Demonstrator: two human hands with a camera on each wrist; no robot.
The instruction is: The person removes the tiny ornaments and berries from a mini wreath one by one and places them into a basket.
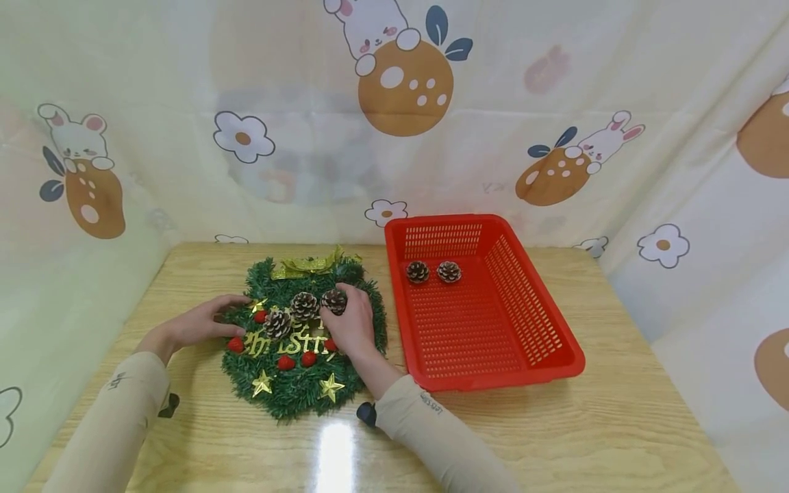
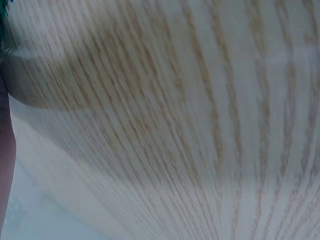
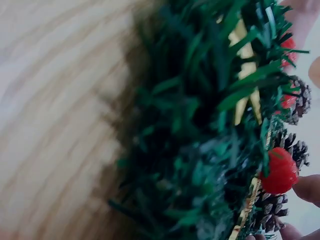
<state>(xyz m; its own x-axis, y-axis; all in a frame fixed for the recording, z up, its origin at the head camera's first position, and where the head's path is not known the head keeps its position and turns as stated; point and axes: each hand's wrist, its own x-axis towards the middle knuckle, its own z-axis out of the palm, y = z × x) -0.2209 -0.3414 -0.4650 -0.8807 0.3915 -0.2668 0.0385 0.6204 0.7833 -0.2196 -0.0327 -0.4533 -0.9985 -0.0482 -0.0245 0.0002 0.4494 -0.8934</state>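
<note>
A green tinsel Christmas wreath (image 1: pixel 286 404) lies on the table with gold lettering, gold stars, red berries and a gold bow. Three pine cones sit in a row across it. My right hand (image 1: pixel 351 322) pinches the rightmost pine cone (image 1: pixel 333 301) against the wreath; in the right wrist view its fingertips show beside a pine cone (image 3: pixel 272 210), behind a red berry (image 3: pixel 280 171). The middle pine cone (image 1: pixel 305 306) and the left pine cone (image 1: pixel 277 324) are untouched. At the wreath's left edge rests my left hand (image 1: pixel 200 323), thumb and fingers spread apart.
A red plastic basket (image 1: pixel 555 329) stands right of the wreath, holding two pine cones, one of them a pine cone (image 1: pixel 448 272) near its back wall. The wooden table (image 1: pixel 616 411) ends at a patterned curtain (image 1: pixel 308 137) behind.
</note>
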